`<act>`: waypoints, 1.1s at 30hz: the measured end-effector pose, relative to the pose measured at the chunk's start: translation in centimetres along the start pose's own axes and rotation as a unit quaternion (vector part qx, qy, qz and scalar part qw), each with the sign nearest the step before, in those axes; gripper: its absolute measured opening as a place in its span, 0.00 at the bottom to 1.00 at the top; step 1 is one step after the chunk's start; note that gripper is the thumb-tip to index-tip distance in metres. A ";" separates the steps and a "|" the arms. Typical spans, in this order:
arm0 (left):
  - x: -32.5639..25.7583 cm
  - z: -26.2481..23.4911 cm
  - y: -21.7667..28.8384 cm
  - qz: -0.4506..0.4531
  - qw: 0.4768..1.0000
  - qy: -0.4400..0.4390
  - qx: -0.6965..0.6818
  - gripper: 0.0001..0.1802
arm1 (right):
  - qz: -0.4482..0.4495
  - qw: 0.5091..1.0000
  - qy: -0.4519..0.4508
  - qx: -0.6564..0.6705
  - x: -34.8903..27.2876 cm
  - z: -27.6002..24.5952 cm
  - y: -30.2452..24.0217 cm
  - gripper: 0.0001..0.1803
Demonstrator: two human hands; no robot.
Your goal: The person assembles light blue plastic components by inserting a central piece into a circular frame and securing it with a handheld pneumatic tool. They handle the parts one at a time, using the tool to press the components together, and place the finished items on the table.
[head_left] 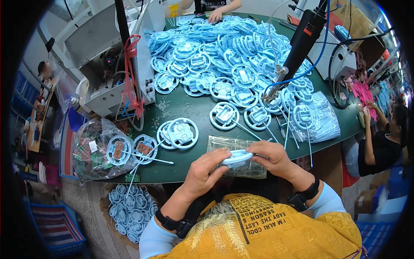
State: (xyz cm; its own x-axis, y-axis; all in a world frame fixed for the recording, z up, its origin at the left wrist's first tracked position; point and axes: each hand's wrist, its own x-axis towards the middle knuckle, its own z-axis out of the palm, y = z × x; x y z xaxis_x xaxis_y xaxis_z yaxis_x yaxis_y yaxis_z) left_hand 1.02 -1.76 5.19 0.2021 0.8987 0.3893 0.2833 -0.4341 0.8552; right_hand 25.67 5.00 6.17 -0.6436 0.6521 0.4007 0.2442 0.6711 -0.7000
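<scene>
Green and crowded, our surface [189, 108] carries a broad heap of pale blue round parts [224, 56] within easy reach, with a hanging power tool [297, 43] above it. We hold one blue round part [236, 158] edge-on between both hands, just over a clear plastic bag [235, 149] at the near edge. Our left hand [206, 172] pinches its left end; our right hand [269, 157] curls fingers over the right, steadying it.

Dark green work table [189, 108] bearing a large heap of pale blue round plastic rings [224, 56], a grey metal machine [108, 64] at left, a clear plastic bag of small parts [92, 151], and a flat transparent packet [241, 168] at the near edge.
</scene>
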 end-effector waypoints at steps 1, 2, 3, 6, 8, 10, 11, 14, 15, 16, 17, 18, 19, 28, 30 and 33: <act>0.2 0.1 0.0 0.018 1.000 -0.007 0.013 0.16 | -0.010 1.000 -0.017 -0.011 0.3 0.1 -0.4 0.14; 0.6 0.2 0.0 0.036 0.999 -0.014 0.026 0.16 | -0.021 0.999 -0.033 -0.021 0.6 0.3 -0.7 0.14; 0.8 0.3 0.0 0.054 0.998 -0.020 0.040 0.16 | -0.020 0.999 -0.031 -0.027 0.7 0.4 -0.8 0.14; 1.0 0.4 -0.2 0.042 0.999 -0.019 0.026 0.16 | -0.016 0.999 -0.020 -0.039 0.6 0.8 -0.8 0.13; 1.1 0.7 -0.5 0.057 0.998 0.004 0.036 0.14 | -0.012 0.999 -0.011 -0.039 0.7 1.1 -0.6 0.13; 1.3 0.8 -0.7 -0.012 1.000 0.017 0.020 0.13 | 0.027 0.999 0.032 -0.026 1.1 -0.6 -1.4 0.12; 1.3 0.5 -0.6 -0.089 0.996 0.019 0.000 0.12 | 0.047 0.997 0.053 -0.020 1.6 -1.9 -1.8 0.12; 1.9 1.1 -2.3 -0.185 0.980 0.037 -0.065 0.13 | 0.088 0.932 0.351 0.011 3.6 -8.8 1.2 0.15; 2.2 1.8 -3.7 -0.185 0.980 0.026 -0.068 0.13 | 0.059 0.924 0.376 0.032 5.4 -10.7 2.5 0.19; 2.1 2.3 -5.1 -0.188 0.980 0.022 -0.068 0.13 | 0.027 0.917 0.394 0.060 7.2 -12.0 3.6 0.23; 2.7 2.8 -5.6 -0.207 0.978 -0.001 -0.030 0.13 | 0.041 0.919 0.352 0.174 8.3 -12.7 3.8 0.26; 3.1 3.1 -6.1 -0.231 0.973 -0.019 0.012 0.12 | 0.054 0.907 0.300 0.292 9.3 -12.8 4.2 0.30; 3.4 3.4 -6.1 -0.254 0.965 -0.036 0.054 0.12 | 0.085 0.911 0.224 0.336 9.7 -13.1 4.5 0.31; 2.1 3.3 -4.7 -0.002 0.971 0.036 0.237 0.22 | -0.036 0.955 0.210 0.204 13.5 -10.3 -0.3 0.23; 1.7 3.4 -4.8 0.021 0.971 0.041 0.235 0.25 | -0.043 0.949 0.211 0.229 13.8 -8.8 -2.0 0.27; 2.7 3.5 -4.8 0.024 0.975 0.044 0.214 0.26 | -0.021 0.928 0.192 0.319 14.0 -6.5 -4.1 0.31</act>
State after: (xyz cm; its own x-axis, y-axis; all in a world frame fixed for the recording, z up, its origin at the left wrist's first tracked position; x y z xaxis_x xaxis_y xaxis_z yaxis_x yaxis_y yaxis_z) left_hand 3.53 2.55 0.91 0.1485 0.8708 0.4687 0.6455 -0.4444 0.6212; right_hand 20.38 13.69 18.51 -0.3061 0.7901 0.5312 -0.3328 0.4339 -0.8372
